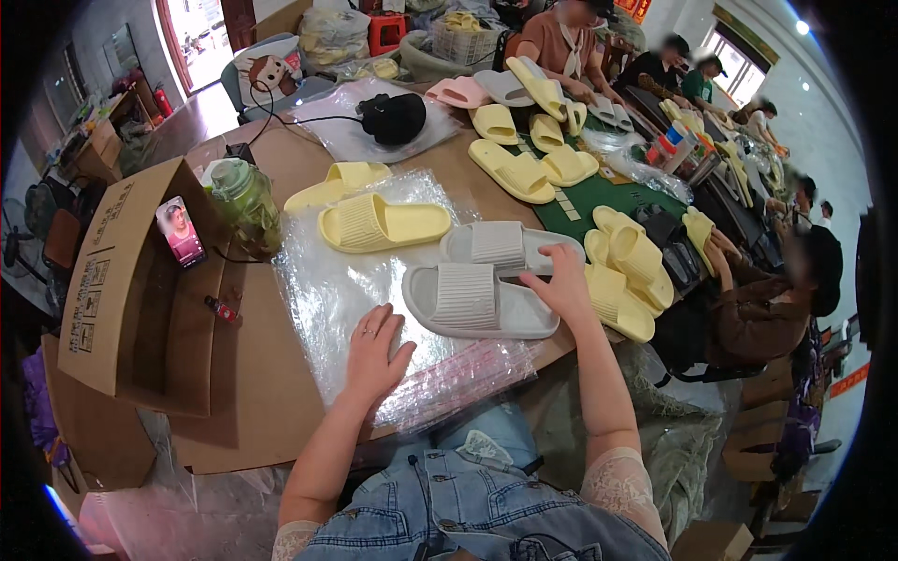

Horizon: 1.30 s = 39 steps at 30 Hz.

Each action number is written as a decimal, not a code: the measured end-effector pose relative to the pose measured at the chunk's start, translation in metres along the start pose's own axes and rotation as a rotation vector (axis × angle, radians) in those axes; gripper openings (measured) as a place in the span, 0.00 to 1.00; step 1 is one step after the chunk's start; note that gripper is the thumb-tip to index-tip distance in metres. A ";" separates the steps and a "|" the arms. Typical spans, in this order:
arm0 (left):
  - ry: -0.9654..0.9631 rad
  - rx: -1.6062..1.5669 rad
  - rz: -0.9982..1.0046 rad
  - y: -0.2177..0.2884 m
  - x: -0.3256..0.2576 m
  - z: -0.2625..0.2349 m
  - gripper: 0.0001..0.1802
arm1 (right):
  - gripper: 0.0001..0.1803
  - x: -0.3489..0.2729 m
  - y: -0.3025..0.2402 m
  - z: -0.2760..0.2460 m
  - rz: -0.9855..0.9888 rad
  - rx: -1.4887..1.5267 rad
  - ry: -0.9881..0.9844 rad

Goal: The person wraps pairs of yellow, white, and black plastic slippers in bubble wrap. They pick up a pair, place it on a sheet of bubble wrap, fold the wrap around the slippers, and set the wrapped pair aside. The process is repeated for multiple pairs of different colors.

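Two light grey slide slippers lie side by side in front of me, the nearer slipper [468, 297] and the farther slipper [496, 243], toes to the left. My right hand [567, 288] rests over their heel ends, thumb and fingers apart, touching them without a visible grip. Flat on a stack of clear plastic bags [323, 280] lies my left hand [376, 352], its fingers stretched out and nothing in it. Behind the grey pair, one yellow slipper [383, 224] sits on the plastic, with another yellow slipper [339, 183] beyond it.
An open cardboard box [140, 290] holding a phone [181, 231] stands left, beside a green-tinted jar [245, 208]. A black cap [393, 119] lies farther back. Yellow slippers [629, 262] are piled right, near a seated co-worker [762, 309]. More people work along the far right.
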<state>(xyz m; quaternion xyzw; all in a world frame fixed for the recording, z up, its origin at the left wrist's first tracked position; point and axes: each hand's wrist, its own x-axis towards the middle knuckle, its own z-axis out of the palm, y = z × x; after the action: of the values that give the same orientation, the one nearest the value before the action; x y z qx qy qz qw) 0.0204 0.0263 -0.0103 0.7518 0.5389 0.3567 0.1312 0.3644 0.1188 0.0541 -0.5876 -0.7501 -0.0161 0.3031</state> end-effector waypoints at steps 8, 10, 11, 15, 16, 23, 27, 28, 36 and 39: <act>-0.009 0.009 -0.014 -0.001 -0.001 0.002 0.27 | 0.28 0.011 -0.016 0.036 0.129 0.609 -0.363; -0.003 0.023 -0.009 -0.002 -0.002 0.001 0.27 | 0.28 0.009 -0.018 0.046 0.114 0.625 -0.362; -0.001 0.027 -0.005 -0.002 -0.002 0.002 0.27 | 0.27 0.008 -0.017 0.051 0.107 0.629 -0.360; 0.037 0.026 0.026 0.000 0.000 0.001 0.27 | 0.23 0.012 -0.017 0.073 -0.017 0.378 -0.166; 0.032 0.020 0.025 0.000 0.001 0.001 0.27 | 0.22 0.012 -0.018 0.075 0.028 0.366 -0.151; -0.010 -0.013 0.033 -0.004 0.000 0.001 0.28 | 0.13 -0.008 -0.076 0.043 0.013 0.203 0.098; -0.031 0.007 0.003 0.000 -0.001 -0.005 0.28 | 0.12 -0.006 -0.110 0.018 -0.098 0.035 0.156; -0.059 0.016 -0.007 -0.002 -0.001 -0.004 0.29 | 0.16 -0.009 -0.109 0.020 -0.049 0.010 0.027; -0.040 -0.001 0.002 0.000 0.001 -0.006 0.31 | 0.25 -0.014 -0.067 0.069 0.115 0.083 -0.284; -0.025 0.002 0.024 -0.001 0.001 -0.005 0.29 | 0.22 -0.015 -0.067 0.066 0.065 0.046 -0.264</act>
<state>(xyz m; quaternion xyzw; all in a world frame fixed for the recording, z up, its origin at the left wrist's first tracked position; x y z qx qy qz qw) 0.0168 0.0263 -0.0068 0.7628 0.5283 0.3483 0.1331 0.2779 0.1098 0.0151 -0.6016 -0.7640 0.0885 0.2156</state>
